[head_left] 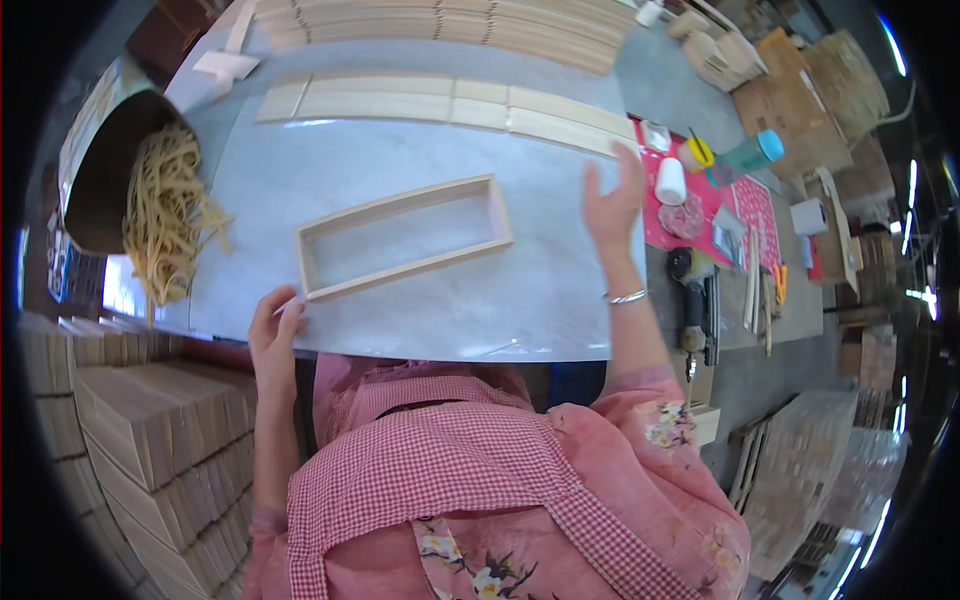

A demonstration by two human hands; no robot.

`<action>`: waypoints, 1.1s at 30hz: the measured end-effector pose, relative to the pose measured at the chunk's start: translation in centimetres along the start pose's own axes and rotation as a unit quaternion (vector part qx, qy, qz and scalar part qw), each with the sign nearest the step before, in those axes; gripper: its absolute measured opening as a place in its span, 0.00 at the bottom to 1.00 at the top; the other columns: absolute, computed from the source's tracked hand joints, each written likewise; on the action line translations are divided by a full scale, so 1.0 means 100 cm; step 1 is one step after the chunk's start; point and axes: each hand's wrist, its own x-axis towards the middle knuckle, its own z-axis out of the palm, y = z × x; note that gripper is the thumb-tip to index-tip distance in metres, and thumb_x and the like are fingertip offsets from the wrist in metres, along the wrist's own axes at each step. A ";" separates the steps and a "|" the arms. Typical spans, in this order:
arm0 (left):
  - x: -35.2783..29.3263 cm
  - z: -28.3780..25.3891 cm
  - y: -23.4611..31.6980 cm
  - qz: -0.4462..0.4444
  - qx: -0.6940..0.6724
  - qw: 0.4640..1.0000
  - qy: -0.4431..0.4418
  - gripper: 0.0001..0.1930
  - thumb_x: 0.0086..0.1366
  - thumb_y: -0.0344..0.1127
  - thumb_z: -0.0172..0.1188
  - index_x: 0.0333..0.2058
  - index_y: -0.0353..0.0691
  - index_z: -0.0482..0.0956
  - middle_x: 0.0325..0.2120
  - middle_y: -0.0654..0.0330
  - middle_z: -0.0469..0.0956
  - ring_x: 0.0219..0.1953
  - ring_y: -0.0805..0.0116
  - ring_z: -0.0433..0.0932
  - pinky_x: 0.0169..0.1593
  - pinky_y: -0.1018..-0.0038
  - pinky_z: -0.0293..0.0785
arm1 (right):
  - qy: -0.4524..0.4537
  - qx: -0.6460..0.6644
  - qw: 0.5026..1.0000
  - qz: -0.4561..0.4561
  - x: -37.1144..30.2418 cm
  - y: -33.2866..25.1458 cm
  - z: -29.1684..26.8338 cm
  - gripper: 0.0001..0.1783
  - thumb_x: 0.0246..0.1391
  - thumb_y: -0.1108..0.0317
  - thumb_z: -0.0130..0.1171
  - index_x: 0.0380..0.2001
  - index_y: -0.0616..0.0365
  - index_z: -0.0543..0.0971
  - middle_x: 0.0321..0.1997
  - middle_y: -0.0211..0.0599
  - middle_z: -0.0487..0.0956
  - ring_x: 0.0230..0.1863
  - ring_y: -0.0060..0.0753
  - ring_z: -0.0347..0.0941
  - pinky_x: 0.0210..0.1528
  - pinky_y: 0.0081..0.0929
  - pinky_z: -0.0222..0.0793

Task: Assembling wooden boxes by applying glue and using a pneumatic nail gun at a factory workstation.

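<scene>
A rectangular frame [405,205] of pale wood lies at a slant in the middle of the table, and the tabletop shows through it. By its near left corner, at the table's front edge, is my left hand [273,325], with loosely bent fingers apart and nothing visible in them. My right hand [613,205] is raised over the right side of the table, empty, thumb and fingers spread. Its fingertips are near the right end of a row of flat wooden slats [480,103]; whether they touch is hard to tell.
More wooden strips [440,22] are stacked at the far edge. A dark bin [100,190] spilling pale ribbon-like strips [165,210] stands left. On the right are a pink mat [655,228], a white bottle [670,182], a teal bottle [745,158] and a power tool [692,310]. Wood stacks [160,420] stand lower left.
</scene>
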 end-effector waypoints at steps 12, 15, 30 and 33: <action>-0.031 0.053 0.026 0.260 0.218 0.940 -0.034 0.03 0.65 0.27 0.58 0.35 0.34 0.79 0.43 0.57 0.80 0.44 0.63 0.75 0.52 0.69 0.70 | -0.143 -0.319 0.866 0.358 0.030 0.161 -0.059 0.37 0.51 0.45 0.68 0.56 0.60 0.74 0.49 0.52 0.82 0.51 0.57 0.77 0.57 0.45 0.70; -0.023 0.089 0.035 0.414 0.352 0.836 -0.076 0.13 0.58 0.28 0.65 0.43 0.37 0.79 0.53 0.55 0.78 0.55 0.53 0.73 0.60 0.61 0.68 | -0.065 -0.254 0.889 0.375 0.027 0.157 -0.064 0.35 0.51 0.49 0.70 0.56 0.58 0.73 0.47 0.49 0.82 0.44 0.49 0.80 0.49 0.42 0.75; -0.015 0.143 -0.013 0.533 0.408 0.739 -0.058 0.22 0.63 0.36 0.60 0.57 0.42 0.76 0.55 0.57 0.74 0.61 0.58 0.69 0.72 0.50 0.52 | -0.006 0.380 0.852 0.359 -0.049 -0.105 -0.070 0.24 0.58 0.65 0.66 0.54 0.60 0.71 0.46 0.45 0.76 0.35 0.32 0.74 0.29 0.20 0.73; -0.024 0.134 -0.028 0.539 0.404 0.734 -0.085 0.27 0.63 0.41 0.60 0.60 0.40 0.72 0.59 0.52 0.69 0.65 0.51 0.65 0.73 0.47 0.50 | -0.133 0.409 0.847 0.313 -0.063 -0.150 -0.058 0.27 0.55 0.67 0.67 0.56 0.58 0.71 0.47 0.43 0.75 0.36 0.32 0.74 0.27 0.21 0.72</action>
